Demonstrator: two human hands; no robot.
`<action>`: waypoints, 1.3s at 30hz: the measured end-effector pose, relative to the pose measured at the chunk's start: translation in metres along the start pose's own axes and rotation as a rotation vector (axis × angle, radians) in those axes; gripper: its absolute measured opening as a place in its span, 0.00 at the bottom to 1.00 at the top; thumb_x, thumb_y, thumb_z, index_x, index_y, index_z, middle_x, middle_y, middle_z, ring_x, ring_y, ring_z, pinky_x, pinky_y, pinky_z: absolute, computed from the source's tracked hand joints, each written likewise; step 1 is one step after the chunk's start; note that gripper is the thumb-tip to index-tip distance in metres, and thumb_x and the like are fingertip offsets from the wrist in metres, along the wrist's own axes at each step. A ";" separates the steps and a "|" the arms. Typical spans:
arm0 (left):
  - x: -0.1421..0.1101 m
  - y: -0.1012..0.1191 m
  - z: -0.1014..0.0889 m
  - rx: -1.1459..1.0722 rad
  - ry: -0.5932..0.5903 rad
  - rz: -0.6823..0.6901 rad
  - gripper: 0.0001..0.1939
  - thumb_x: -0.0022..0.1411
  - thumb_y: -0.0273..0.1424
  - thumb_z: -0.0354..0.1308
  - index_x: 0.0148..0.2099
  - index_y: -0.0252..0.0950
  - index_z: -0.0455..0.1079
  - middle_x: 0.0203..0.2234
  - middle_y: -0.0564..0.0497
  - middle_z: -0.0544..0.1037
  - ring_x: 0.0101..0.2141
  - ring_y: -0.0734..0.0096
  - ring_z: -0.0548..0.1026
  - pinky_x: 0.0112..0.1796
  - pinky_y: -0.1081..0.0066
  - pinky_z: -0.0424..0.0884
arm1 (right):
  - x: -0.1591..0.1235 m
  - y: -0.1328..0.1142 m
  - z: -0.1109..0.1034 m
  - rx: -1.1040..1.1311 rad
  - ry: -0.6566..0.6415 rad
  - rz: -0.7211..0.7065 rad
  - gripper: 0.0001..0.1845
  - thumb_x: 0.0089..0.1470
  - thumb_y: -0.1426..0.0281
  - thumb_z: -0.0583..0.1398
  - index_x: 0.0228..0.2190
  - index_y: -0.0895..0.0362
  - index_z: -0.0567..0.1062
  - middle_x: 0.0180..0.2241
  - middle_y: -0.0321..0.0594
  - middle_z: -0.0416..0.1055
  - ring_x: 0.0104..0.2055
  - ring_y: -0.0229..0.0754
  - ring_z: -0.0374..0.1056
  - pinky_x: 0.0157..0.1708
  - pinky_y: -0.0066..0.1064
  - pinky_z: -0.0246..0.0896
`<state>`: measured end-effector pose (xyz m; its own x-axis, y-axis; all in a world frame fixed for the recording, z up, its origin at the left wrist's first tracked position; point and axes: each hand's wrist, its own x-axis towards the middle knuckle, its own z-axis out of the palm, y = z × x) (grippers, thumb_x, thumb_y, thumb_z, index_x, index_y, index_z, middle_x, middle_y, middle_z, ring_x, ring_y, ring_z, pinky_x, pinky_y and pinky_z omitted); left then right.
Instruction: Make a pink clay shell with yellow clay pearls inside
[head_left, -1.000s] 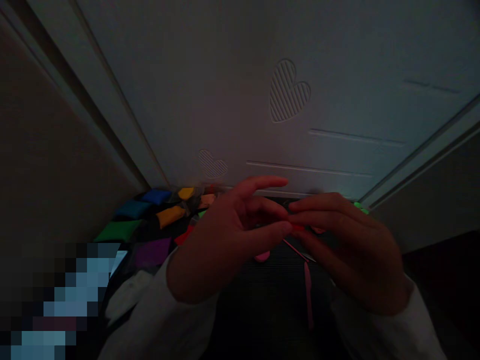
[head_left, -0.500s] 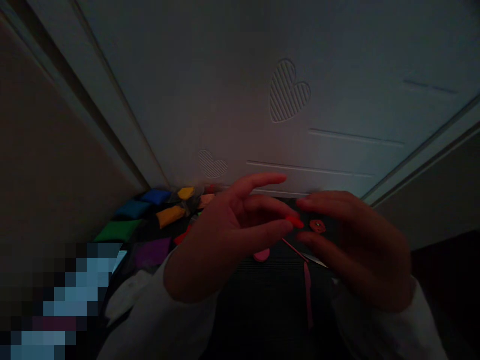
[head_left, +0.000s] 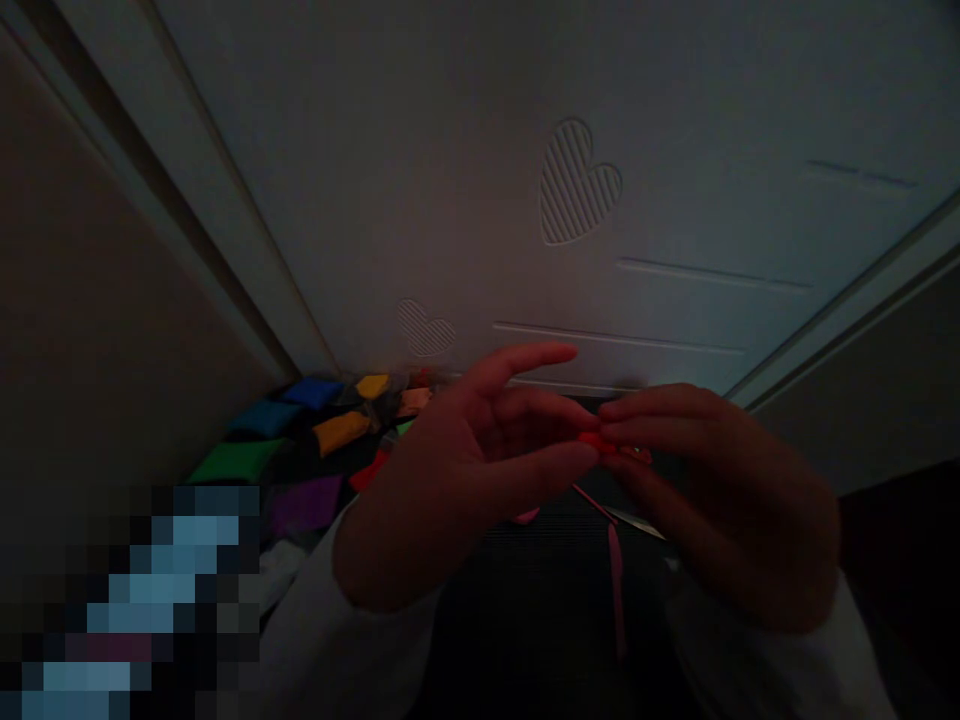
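A small bright red piece of modelling clay [head_left: 594, 442] sits pinched between both hands' fingertips. My left hand [head_left: 457, 470] holds it between thumb and a finger, with the index finger stretched out above. From the other side, the fingertips of my right hand [head_left: 720, 500] close on the same piece. Behind them, a reddish clay shape [head_left: 637, 454] is mostly covered by the right fingers. Below the hands lie a pink modelling tool [head_left: 616, 590], a thin pink stick [head_left: 595, 503] and a pointed metallic blade [head_left: 636, 522]. A pink lump [head_left: 526, 516] peeks out beneath the left hand.
Packets of coloured clay lie at the left: green [head_left: 238, 460], blue [head_left: 312, 391], purple [head_left: 306, 502], orange [head_left: 341, 432] and yellow [head_left: 372, 386]. A pale panel with a carved heart [head_left: 577, 185] rises behind the dark ribbed surface [head_left: 525, 600]. The lower left corner is pixelated.
My right fingers have moved in from just apart and closed onto the red clay. The left hand has shifted slightly and still holds it.
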<state>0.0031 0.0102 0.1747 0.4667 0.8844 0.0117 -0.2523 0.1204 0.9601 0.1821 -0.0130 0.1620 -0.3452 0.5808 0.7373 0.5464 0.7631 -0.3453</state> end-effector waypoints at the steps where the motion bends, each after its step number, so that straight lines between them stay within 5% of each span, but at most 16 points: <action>1: 0.000 0.001 0.000 0.004 -0.002 -0.009 0.27 0.47 0.23 0.64 0.48 0.45 0.63 0.30 0.57 0.76 0.27 0.79 0.73 0.21 0.84 0.66 | 0.000 0.000 0.000 -0.003 0.000 -0.006 0.14 0.46 0.80 0.62 0.37 0.56 0.72 0.39 0.37 0.71 0.42 0.35 0.66 0.42 0.28 0.62; 32: 0.003 0.001 -0.002 0.099 -0.003 -0.047 0.27 0.46 0.22 0.64 0.49 0.43 0.64 0.26 0.56 0.75 0.22 0.80 0.69 0.20 0.82 0.65 | 0.001 -0.001 0.002 -0.118 -0.107 -0.014 0.10 0.49 0.74 0.61 0.37 0.57 0.72 0.39 0.38 0.73 0.42 0.36 0.67 0.41 0.29 0.64; 39: 0.003 -0.009 -0.008 0.119 -0.019 0.049 0.25 0.49 0.23 0.62 0.49 0.45 0.64 0.28 0.56 0.76 0.23 0.79 0.71 0.21 0.82 0.67 | 0.000 0.000 0.004 -0.119 -0.076 0.013 0.10 0.48 0.74 0.61 0.36 0.57 0.72 0.39 0.38 0.73 0.42 0.34 0.67 0.42 0.27 0.62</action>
<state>0.0003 0.0148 0.1637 0.4728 0.8789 0.0634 -0.1730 0.0221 0.9847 0.1790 -0.0112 0.1598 -0.3919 0.6134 0.6857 0.6362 0.7190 -0.2797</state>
